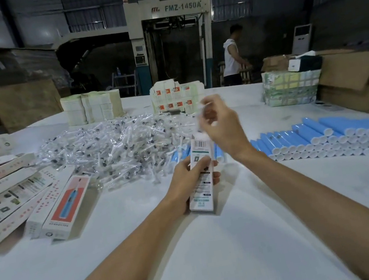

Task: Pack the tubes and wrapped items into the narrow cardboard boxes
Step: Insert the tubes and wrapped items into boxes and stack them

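Note:
My left hand (190, 183) grips a narrow white cardboard box (199, 174) held nearly upright above the table, its open top end pointing away from me. My right hand (221, 124) hovers just above that open end and pinches a clear-wrapped item (203, 114), which is blurred. A large heap of wrapped items (110, 145) lies behind the box. Blue tubes with white caps (330, 136) lie in rows at the right, and a few more blue tubes (176, 157) show beside the box.
Packed narrow boxes (62, 206) lie in a pile at the left. Stacks of flat box blanks (91, 107) (176, 98) stand at the back, with a taped bundle (291, 90) and brown cartons (362, 78) at the right. A person (233, 57) stands beyond the white table (221, 244).

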Tool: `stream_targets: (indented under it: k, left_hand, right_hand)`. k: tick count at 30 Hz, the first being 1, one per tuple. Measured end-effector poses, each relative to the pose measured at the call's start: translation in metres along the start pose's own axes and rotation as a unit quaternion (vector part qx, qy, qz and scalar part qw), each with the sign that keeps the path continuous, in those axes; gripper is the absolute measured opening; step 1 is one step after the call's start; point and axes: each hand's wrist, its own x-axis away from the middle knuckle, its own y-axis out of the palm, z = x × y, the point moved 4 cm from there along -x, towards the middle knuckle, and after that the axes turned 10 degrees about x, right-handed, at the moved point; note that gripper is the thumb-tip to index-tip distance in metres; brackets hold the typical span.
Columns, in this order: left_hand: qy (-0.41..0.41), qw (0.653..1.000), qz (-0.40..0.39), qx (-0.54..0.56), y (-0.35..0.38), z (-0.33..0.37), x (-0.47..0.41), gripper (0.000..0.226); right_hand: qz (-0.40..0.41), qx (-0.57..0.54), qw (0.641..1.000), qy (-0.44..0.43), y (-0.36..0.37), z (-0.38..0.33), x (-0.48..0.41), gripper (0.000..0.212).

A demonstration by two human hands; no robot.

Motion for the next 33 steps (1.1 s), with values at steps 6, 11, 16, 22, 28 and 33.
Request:
stream_targets:
  k: [6, 11, 16, 22, 28, 33]
  left_hand:
    - [0.028, 0.998, -0.016, -0.060, 0.008, 0.003, 0.006, 0.039]
    - [0.053, 0.994, -0.011, -0.093, 0.009, 0.004, 0.009, 0.039]
    - [0.084, 0.989, -0.043, -0.111, 0.020, 0.004, 0.010, 0.032]
    - [0.105, 0.980, -0.080, -0.151, 0.029, 0.003, 0.011, 0.024]
    - [0.092, 0.982, -0.076, -0.147, 0.025, 0.002, 0.011, 0.068]
    - [0.117, 0.984, -0.063, -0.114, 0.020, 0.008, 0.013, 0.086]
  right_hand:
    - [0.107, -0.178, 0.957, 0.202, -0.057, 0.056, 0.039, 0.035]
    - [0.133, -0.293, 0.908, 0.268, -0.055, 0.062, 0.034, 0.035]
    - [0.091, -0.236, 0.943, 0.216, -0.053, 0.048, 0.027, 0.040]
    - [-0.015, -0.143, 0.974, 0.177, -0.045, 0.043, 0.027, 0.020]
    - [-0.106, -0.034, 0.985, 0.129, -0.029, 0.039, 0.034, 0.010]
    - [-0.133, -0.025, 0.977, 0.165, -0.020, 0.042, 0.044, 0.017]
